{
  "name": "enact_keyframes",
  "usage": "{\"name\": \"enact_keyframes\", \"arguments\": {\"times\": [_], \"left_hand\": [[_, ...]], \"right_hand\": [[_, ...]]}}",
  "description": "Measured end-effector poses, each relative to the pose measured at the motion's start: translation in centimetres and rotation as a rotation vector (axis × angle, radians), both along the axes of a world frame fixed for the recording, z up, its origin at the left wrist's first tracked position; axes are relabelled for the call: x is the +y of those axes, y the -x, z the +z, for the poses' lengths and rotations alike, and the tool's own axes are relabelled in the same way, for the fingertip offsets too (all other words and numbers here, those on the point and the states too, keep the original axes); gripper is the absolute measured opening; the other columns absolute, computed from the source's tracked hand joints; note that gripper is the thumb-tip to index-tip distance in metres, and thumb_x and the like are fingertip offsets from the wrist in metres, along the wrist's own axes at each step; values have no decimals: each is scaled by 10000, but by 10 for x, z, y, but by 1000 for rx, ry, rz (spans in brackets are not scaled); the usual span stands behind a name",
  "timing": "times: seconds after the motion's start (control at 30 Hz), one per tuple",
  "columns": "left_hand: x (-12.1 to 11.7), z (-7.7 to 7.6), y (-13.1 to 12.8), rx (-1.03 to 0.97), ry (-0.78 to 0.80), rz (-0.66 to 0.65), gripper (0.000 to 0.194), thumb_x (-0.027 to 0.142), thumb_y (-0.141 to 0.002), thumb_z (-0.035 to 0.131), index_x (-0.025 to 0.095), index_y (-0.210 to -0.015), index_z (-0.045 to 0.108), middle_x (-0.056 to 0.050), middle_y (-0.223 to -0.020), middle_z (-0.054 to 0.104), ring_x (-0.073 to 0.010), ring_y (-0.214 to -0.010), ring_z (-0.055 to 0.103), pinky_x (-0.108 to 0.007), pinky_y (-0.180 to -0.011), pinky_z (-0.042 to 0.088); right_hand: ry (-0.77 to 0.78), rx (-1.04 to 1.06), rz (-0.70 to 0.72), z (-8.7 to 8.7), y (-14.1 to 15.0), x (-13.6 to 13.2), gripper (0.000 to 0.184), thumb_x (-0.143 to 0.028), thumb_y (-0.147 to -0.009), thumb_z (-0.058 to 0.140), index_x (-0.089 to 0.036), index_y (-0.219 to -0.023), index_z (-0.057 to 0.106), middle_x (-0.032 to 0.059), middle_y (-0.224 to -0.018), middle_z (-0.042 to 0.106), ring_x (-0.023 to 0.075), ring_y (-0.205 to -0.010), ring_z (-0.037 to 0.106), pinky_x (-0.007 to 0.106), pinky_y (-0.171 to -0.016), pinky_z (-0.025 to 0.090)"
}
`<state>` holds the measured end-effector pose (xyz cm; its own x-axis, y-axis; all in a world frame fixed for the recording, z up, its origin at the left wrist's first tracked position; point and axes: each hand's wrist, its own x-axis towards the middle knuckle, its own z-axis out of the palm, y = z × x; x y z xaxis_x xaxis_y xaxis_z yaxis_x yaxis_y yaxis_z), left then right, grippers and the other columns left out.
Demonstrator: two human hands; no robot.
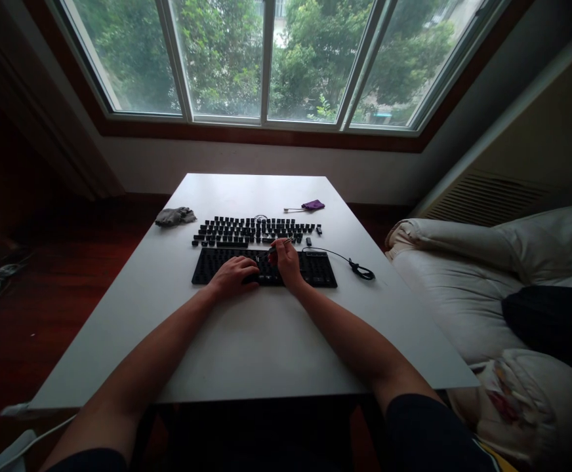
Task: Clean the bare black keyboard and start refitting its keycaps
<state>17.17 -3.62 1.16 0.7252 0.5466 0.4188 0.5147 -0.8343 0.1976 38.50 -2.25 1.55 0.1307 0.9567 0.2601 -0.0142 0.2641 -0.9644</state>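
You sit at the near edge of a white table [246, 354], both forearms laid out across it. Black keyboard [270, 278] lies flat at mid-table, right in front of you, long side toward you. Your left hand [234, 271] rests palm down on its left-middle part, fingers loosely spread and slightly bent; cannot tell if anything is under them. Your right hand [286, 260] is just to the right, over the middle of the keyboard, fingers pinched closed around a slim tool [290, 240]; its type is too small to make out. Loose black keys [246, 229] stand in rough rows just beyond the keyboard's far side. Cable [332, 252] runs right from the keyboard to a bundled coil. Farther off: grey cloth [174, 216] at the left table edge, purple pouch [314, 205] far right. Sofa [443, 295] stands right of the table, window [227, 65] beyond the far end.
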Motion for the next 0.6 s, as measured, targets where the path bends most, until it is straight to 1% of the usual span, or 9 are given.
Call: {"name": "enact_keyframes", "arguments": {"times": [0.07,0.17,0.27,0.37,0.5,0.6], "left_hand": [[2,-1,1,-17,18,-2,304,440,-904,682,244,-1133,718,-87,-1211,689,-259,-1106,624,-433,-975,483],[3,-2,2,-38,34,7,299,441,-906,685,246,-1130,723,-83,-1208,694,-258,-1102,628,-434,-979,482],[4,-1,2,-42,43,10,285,426,-918,674,238,-1127,724,-82,-1193,699,-250,-1089,632,-426,-975,487],[3,0,2,-37,53,10,277,406,-914,681,236,-1129,719,-79,-1182,700,-247,-1077,633,-423,-973,490],[4,1,2,-43,63,17,280,395,-901,694,229,-1126,714,-77,-1179,699,-245,-1068,631,-428,-981,487],[4,0,2,-45,67,17,283,398,-900,692,229,-1126,715,-81,-1175,699,-245,-1063,631,-429,-973,491]], "right_hand": [[-16,-44,6,5,-3,1,368,-577,-968,455,-229,-909,560,-25,-640,552,149,-534,567,262,-512,438],[-23,-185,49,12,-7,3,365,-539,-971,450,-222,-844,579,-25,-655,529,137,-512,544,261,-505,413],[-18,-330,73,15,-7,2,356,-490,-971,443,-215,-803,594,-25,-633,543,137,-520,549,262,-549,422],[3,-451,88,14,-5,1,323,-451,-950,471,-207,-796,617,-28,-592,567,146,-536,565,263,-598,428],[-19,-559,43,14,-1,0,267,-402,-922,506,-203,-793,630,-17,-591,602,161,-582,580,264,-625,409],[-26,-626,19,17,2,-2,234,-358,-921,514,-207,-790,636,-2,-605,611,173,-607,574,273,-638,394]]}}
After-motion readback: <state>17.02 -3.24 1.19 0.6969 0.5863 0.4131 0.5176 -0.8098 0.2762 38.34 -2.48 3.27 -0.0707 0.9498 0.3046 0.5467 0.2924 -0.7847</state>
